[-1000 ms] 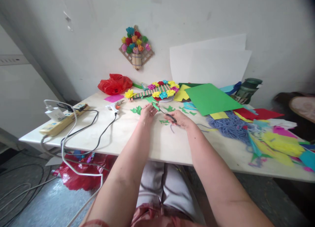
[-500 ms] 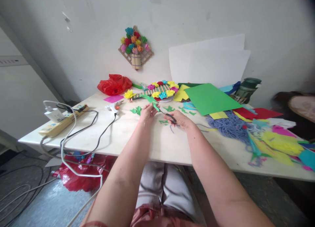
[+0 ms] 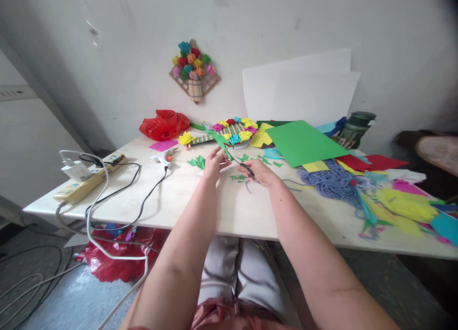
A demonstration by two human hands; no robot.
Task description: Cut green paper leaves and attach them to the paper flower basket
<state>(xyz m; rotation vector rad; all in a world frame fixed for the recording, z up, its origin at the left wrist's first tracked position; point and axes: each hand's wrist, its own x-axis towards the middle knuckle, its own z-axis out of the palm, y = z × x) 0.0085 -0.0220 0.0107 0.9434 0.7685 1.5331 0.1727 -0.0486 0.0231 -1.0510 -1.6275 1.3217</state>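
Left hand (image 3: 216,164): grip pinching green paper (image 3: 219,138) above the worktop (image 3: 236,213); right hand (image 3: 259,172): grip around scissors (image 3: 247,170) angled toward it, contact too small to confirm; cleaner cutting likely comes from steadying and turning the paper, snipping short.

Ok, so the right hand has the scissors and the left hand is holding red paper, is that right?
Not quite: the paper in the left hand is green, not red, as the head view shows. The right hand does have the scissors.
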